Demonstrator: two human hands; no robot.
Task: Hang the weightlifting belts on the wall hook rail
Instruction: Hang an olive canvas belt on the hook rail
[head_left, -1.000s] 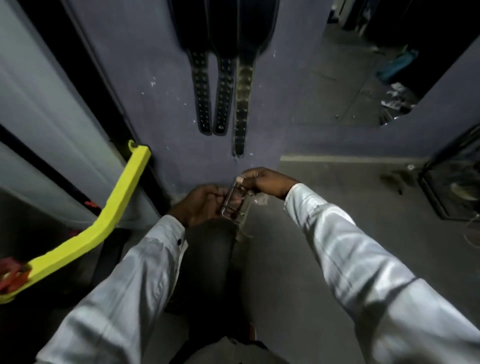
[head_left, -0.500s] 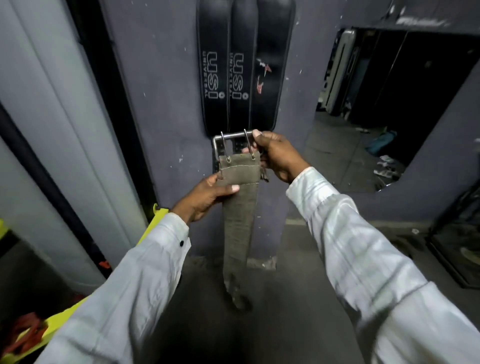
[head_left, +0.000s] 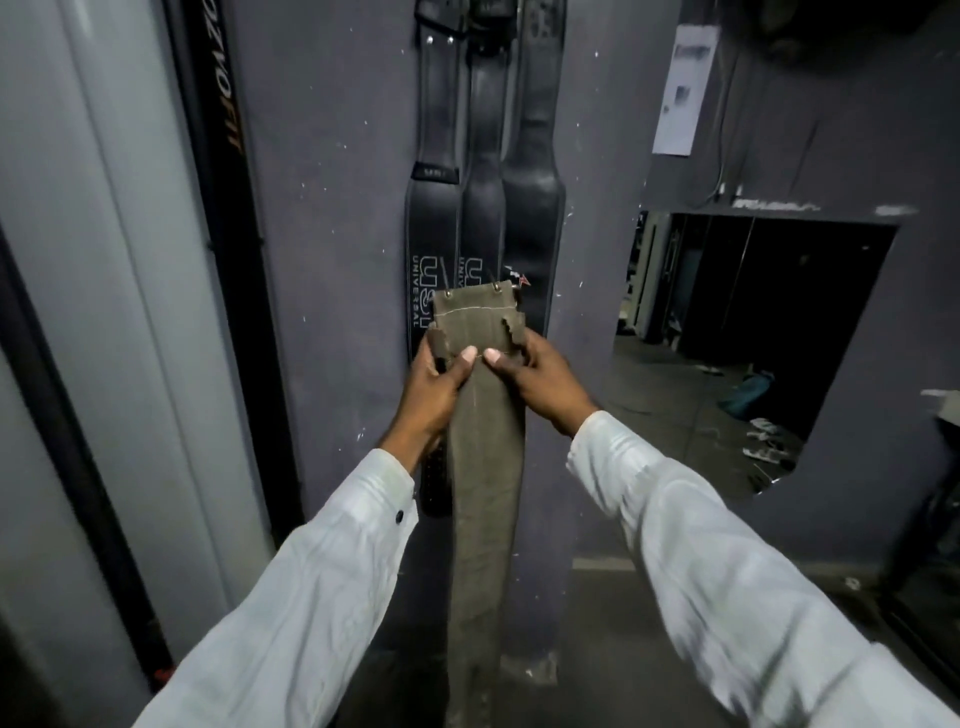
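Note:
I hold an olive-brown fabric belt (head_left: 485, 467) upright in front of the grey wall (head_left: 332, 208). My left hand (head_left: 436, 382) grips its left edge and my right hand (head_left: 535, 374) grips its right edge, thumbs meeting on the front just below the stitched top end with two metal prongs. The belt's tail hangs down toward the floor. Behind it three black leather belts (head_left: 483, 182) hang side by side on the wall; their tops run to the frame's upper edge and the hook rail is hidden.
A pale pillar with a black bar (head_left: 218, 156) stands at the left. A wall mirror (head_left: 753, 338) on the right reflects a dark room and items on the floor. A paper sheet (head_left: 680, 93) is stuck above it. Concrete floor (head_left: 597, 649) lies below.
The belt has been lifted from near the floor to chest height before the hanging belts. My right hand left the buckle and now grips the fabric beside my left; the view tilted upward.

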